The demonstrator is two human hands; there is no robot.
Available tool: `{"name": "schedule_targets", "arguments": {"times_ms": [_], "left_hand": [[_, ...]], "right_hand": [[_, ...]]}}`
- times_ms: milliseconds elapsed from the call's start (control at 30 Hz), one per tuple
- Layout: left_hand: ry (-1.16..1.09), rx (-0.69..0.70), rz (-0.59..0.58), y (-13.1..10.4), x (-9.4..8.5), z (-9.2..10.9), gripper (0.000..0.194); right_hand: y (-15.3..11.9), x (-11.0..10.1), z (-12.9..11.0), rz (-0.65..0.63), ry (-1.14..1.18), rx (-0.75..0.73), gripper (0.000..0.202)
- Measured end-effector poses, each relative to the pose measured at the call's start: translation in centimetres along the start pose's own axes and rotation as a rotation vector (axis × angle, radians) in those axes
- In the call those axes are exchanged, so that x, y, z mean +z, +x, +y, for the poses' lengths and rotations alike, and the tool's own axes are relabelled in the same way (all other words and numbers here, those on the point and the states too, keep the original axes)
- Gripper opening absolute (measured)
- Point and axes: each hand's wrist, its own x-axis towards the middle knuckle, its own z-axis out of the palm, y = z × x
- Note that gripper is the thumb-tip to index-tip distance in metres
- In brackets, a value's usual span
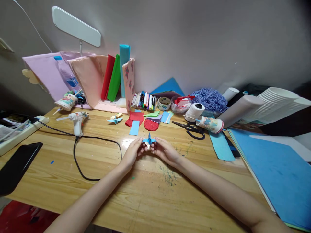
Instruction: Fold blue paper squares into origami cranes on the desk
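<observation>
A small blue folded paper crane [149,139] is pinched between both hands above the middle of the wooden table. My left hand [133,149] grips its left wing with closed fingers. On the other side, my right hand [164,150] grips the right wing in the same way. A pale patch shows on the crane's underside, between the fingertips. Beyond the hands lie a red round piece [151,125], a light blue paper strip [134,128] and red paper [136,116]. Two more folded cranes [115,119], yellowish and blue, rest farther left.
A white glue gun [77,124] with a looping black cable [97,138] stands left, near a black phone [19,166]. Black scissors [191,130], a thread spool [195,111], purple yarn [209,99] and stacked paper cups [274,103] are right. Large blue sheets [279,174] cover the right edge.
</observation>
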Motion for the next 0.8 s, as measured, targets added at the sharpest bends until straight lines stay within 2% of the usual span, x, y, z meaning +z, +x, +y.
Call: {"name": "schedule_targets", "arguments": {"times_ms": [67, 133, 267, 367, 500, 633, 800], "left_hand": [[0.142, 0.039, 0.054, 0.3, -0.4, 0.0, 0.04], [0.227, 0.062, 0.053, 0.3, -0.6, 0.1, 0.044], [0.222, 0.063, 0.031, 0.0, -0.3, 0.6, 0.046], [0.234, 0.134, 0.038, -0.2, -0.2, 0.6, 0.046], [0.395, 0.239, 0.059, 0.1, -1.0, 0.9, 0.042], [0.447, 0.203, 0.035, 0.6, -2.2, 1.4, 0.042], [0.443, 0.168, -0.002, 0.9, -2.7, 1.5, 0.044]], "right_hand": [[0.3, -0.5, 0.0, 0.014, -0.026, 0.007, 0.026], [0.4, -0.8, 0.0, 0.005, -0.034, 0.017, 0.028], [0.5, -1.1, 0.0, -0.062, -0.053, 0.018, 0.036], [0.6, -1.3, 0.1, -0.075, -0.098, 0.009, 0.04], [0.7, -1.3, 0.1, -0.065, -0.154, 0.001, 0.039], [0.7, -1.2, 0.3, -0.055, -0.189, 0.001, 0.039], [0.6, -1.0, 0.7, 0.006, -0.256, -0.039, 0.042]]}}
